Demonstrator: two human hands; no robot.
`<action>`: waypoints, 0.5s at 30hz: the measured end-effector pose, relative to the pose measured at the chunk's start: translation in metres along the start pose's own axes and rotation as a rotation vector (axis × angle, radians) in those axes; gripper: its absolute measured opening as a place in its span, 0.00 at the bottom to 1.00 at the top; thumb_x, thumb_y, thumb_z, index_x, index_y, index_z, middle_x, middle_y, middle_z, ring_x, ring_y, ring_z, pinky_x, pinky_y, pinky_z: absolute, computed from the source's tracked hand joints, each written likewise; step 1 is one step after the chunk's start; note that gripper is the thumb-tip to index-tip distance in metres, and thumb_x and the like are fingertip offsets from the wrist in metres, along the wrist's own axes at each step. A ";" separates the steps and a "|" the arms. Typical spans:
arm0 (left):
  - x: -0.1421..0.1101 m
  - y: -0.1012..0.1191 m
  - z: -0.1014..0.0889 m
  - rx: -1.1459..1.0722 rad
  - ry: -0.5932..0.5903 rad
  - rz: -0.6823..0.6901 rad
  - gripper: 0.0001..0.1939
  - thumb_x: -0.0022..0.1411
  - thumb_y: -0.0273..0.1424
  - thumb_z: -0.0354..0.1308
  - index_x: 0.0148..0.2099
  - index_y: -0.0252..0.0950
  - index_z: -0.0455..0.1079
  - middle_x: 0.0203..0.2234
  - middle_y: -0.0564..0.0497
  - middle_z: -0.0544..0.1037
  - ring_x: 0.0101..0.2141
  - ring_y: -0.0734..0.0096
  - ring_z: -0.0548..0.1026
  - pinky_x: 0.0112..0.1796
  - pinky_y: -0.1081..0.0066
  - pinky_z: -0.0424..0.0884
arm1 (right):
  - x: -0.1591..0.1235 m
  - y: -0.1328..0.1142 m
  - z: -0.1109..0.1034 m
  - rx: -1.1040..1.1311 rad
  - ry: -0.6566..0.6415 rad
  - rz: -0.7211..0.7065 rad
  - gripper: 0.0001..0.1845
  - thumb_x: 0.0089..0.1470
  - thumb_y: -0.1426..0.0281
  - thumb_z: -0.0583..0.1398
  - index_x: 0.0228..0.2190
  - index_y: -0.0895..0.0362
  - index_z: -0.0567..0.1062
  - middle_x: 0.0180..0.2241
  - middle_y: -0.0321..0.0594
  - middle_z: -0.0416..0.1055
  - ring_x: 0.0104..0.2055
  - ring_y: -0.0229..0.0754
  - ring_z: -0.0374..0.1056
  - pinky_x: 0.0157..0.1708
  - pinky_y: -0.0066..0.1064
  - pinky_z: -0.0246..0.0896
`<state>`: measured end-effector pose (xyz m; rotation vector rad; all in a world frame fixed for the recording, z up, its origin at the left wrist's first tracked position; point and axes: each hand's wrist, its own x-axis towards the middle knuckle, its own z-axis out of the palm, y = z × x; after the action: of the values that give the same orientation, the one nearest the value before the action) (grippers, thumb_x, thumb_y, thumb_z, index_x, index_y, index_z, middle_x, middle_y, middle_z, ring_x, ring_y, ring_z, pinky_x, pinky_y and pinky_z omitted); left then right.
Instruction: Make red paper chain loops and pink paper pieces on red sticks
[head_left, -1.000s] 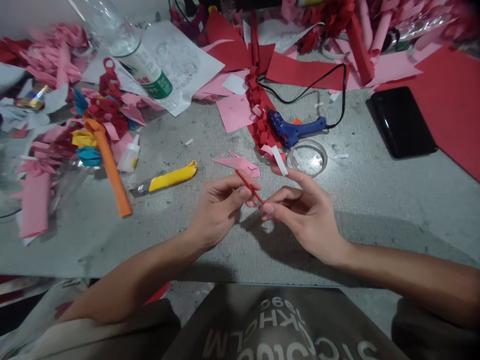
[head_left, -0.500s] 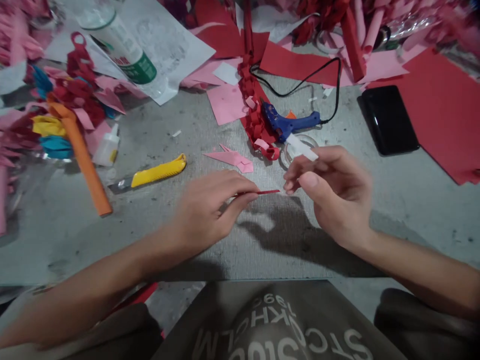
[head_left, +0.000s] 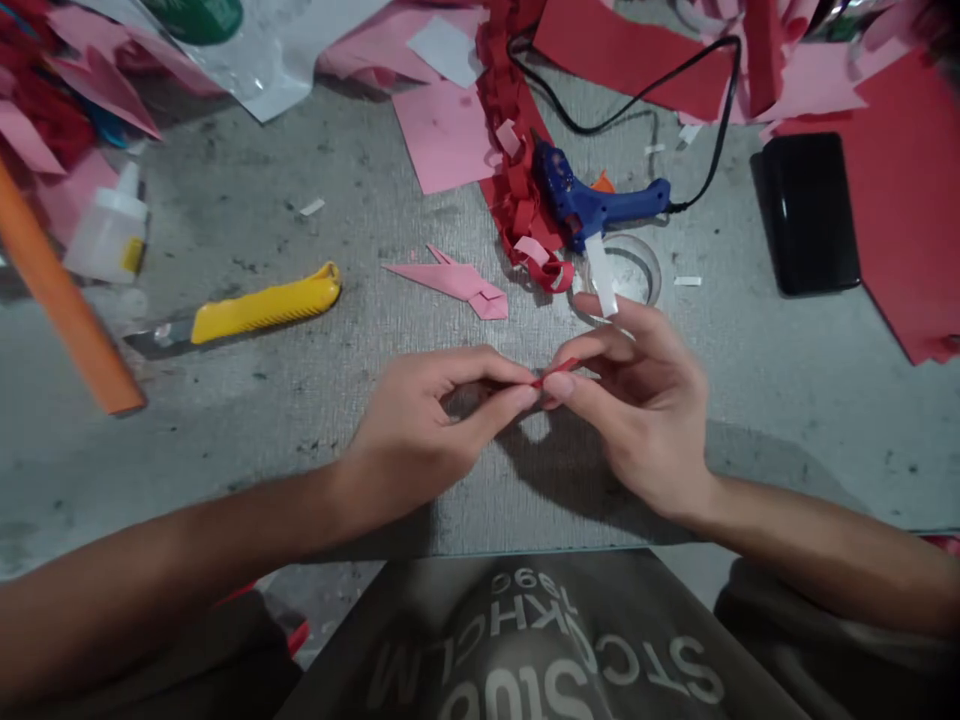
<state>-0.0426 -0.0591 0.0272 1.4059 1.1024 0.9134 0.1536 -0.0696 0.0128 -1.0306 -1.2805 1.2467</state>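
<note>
My left hand (head_left: 435,425) and my right hand (head_left: 652,420) meet above the table, thumbs and fingertips pinching a thin red paper strip (head_left: 568,365). Most of the strip is hidden by the fingers; a short end sticks out at the right thumb. A white strip that looks like tape (head_left: 601,275) clings to a raised finger of my right hand. Just beyond the hands lies a folded pink paper piece (head_left: 466,285). Behind my right fingers sits a tape roll (head_left: 654,268), partly covered.
Left lie a yellow box cutter (head_left: 262,306) with its blade out, an orange paper stick (head_left: 64,300) and a glue bottle (head_left: 109,235). Farther back are a red paper chain (head_left: 523,205) and a blue glue gun (head_left: 607,207) with a black cord. A black phone-like object (head_left: 814,215) lies right.
The right hand let go of the red strip, drew away to the right, then came back and pinched it again. The left hand kept hold, turning the strip. The view shifted nearer the table.
</note>
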 end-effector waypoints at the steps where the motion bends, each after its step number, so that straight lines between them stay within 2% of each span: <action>1: 0.000 0.000 0.000 0.005 -0.002 0.003 0.04 0.66 0.32 0.70 0.37 0.41 0.84 0.30 0.52 0.86 0.30 0.71 0.80 0.32 0.74 0.75 | -0.001 0.000 0.001 0.004 0.004 0.006 0.26 0.61 0.71 0.72 0.57 0.46 0.75 0.36 0.33 0.79 0.37 0.38 0.78 0.37 0.30 0.82; 4: 0.004 0.000 -0.004 -0.070 -0.073 -0.057 0.02 0.64 0.31 0.71 0.37 0.41 0.85 0.28 0.53 0.85 0.26 0.72 0.79 0.27 0.75 0.73 | -0.004 -0.001 0.000 0.001 0.000 0.029 0.27 0.62 0.71 0.70 0.59 0.46 0.74 0.37 0.34 0.80 0.37 0.38 0.78 0.34 0.29 0.82; 9: 0.011 0.003 -0.010 -0.236 -0.202 -0.162 0.05 0.65 0.29 0.69 0.35 0.39 0.86 0.23 0.53 0.82 0.21 0.75 0.76 0.21 0.78 0.69 | -0.007 -0.001 -0.003 0.001 -0.025 0.037 0.30 0.63 0.72 0.70 0.63 0.45 0.72 0.38 0.34 0.80 0.37 0.38 0.78 0.33 0.28 0.81; 15: 0.010 0.004 -0.013 -0.317 -0.248 -0.434 0.03 0.63 0.31 0.70 0.35 0.40 0.85 0.23 0.54 0.81 0.22 0.80 0.72 0.22 0.82 0.67 | -0.006 0.000 0.000 0.098 -0.027 -0.010 0.29 0.60 0.72 0.72 0.60 0.46 0.75 0.37 0.33 0.81 0.35 0.36 0.78 0.31 0.26 0.81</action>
<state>-0.0517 -0.0456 0.0326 0.9392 0.9717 0.5532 0.1543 -0.0751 0.0121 -0.9388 -1.2310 1.3070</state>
